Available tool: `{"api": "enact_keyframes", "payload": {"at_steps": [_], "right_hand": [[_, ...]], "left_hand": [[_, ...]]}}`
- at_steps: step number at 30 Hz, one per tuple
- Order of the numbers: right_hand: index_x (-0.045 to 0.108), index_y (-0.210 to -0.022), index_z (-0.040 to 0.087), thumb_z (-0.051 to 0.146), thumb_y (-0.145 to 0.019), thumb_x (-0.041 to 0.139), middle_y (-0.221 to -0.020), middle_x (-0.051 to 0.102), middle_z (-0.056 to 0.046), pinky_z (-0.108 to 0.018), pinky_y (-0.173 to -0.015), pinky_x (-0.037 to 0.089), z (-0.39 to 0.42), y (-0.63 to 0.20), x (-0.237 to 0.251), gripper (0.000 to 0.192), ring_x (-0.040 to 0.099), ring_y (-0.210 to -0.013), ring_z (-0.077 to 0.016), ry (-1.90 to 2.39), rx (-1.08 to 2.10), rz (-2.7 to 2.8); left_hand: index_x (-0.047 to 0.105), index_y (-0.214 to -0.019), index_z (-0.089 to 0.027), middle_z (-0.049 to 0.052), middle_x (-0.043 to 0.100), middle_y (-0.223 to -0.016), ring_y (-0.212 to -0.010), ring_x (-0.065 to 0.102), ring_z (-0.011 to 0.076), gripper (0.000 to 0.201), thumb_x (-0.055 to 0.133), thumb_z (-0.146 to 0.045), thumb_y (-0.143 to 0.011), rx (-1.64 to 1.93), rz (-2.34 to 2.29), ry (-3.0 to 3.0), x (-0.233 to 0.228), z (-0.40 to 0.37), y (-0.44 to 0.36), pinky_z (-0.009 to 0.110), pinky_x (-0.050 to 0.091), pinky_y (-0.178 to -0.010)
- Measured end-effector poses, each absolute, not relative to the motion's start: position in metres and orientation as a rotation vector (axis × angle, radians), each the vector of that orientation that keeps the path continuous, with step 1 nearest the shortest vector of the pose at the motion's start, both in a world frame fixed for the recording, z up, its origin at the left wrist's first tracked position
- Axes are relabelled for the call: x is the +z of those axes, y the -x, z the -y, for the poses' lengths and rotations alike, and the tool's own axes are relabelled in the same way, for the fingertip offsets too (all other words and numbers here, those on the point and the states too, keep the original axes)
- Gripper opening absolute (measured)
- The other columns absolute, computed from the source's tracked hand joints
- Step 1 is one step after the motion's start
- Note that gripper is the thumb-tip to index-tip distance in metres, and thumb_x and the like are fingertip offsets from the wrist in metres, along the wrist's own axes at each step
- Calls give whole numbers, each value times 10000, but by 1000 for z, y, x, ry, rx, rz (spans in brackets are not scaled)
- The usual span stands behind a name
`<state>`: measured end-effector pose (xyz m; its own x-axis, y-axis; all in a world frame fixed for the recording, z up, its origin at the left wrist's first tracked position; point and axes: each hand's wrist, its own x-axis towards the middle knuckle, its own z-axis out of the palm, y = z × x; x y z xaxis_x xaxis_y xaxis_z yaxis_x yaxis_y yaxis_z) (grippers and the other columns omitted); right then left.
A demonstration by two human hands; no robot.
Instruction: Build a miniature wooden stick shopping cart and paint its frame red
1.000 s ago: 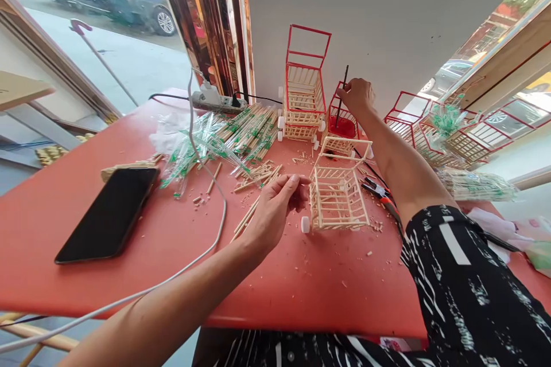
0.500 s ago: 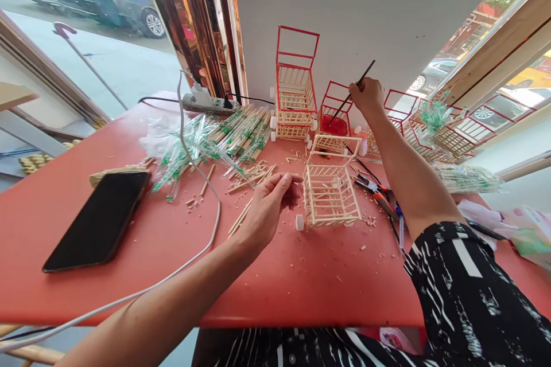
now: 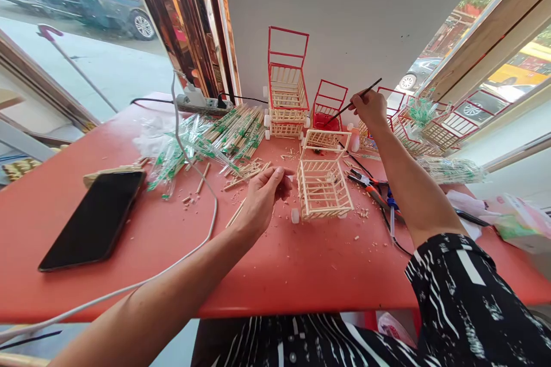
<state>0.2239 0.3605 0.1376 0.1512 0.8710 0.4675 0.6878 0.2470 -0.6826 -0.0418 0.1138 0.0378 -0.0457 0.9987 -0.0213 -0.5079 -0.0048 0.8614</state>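
In front of me on the red table stands a miniature shopping cart [image 3: 325,192] of bare wooden sticks with white wheels. My left hand [image 3: 267,195] pinches it at its left side, by a wheel; the fingertips are partly hidden. Farther back, my right hand [image 3: 369,108] grips a thin dark paintbrush [image 3: 360,96]. The brush slants down to the left, its tip at a small red container [image 3: 321,121] that seems to hold red paint. Behind that container rises a small cart frame with red-painted bars [image 3: 330,92].
Taller red-trimmed carts [image 3: 287,86] stand by the wall, others [image 3: 447,123] at the right. Wrapped chopsticks [image 3: 235,132], a phone [image 3: 92,221] and a white cable [image 3: 213,215] lie left. Pliers [image 3: 365,180] and a glue-like bottle [image 3: 354,139] are right, among stick scraps.
The view has shifted slightly. The brush is tilted flatter, and my right hand sits a little lower relative to the carts. My left hand stays at the bare cart's side.
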Motion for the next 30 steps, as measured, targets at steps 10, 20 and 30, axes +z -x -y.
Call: {"api": "enact_keyframes", "payload": {"at_steps": [10,20,30], "right_hand": [[680,-777,209,105,-959,651,-684,715,7,-320,-766,604,-335,-218,143,211,676,-611,-150,1518,190,1649],[728,-841,195,113,-964,639,-751,786,-25,-305,-711,604,-334,-220,140,172,694,-604,-147,1462,196,1665],[738,-855,212,235,-952,725,-741,766,-9,-321,-784,671,-336,-243,136,100,757,-695,-176,1398,76,1682]], "left_hand": [[771,-815,-160,13,654,-691,-582,555,99,425,928,-555,-829,1440,-835,-793,36,-115,43,237,432,-560],[762,-794,-159,18,656,-692,-576,541,97,436,926,-562,-830,1425,-829,-807,33,-118,44,242,426,-560],[754,-765,-163,10,658,-674,-560,537,94,452,951,-568,-731,1417,-852,-806,35,-119,45,237,406,-558]]}}
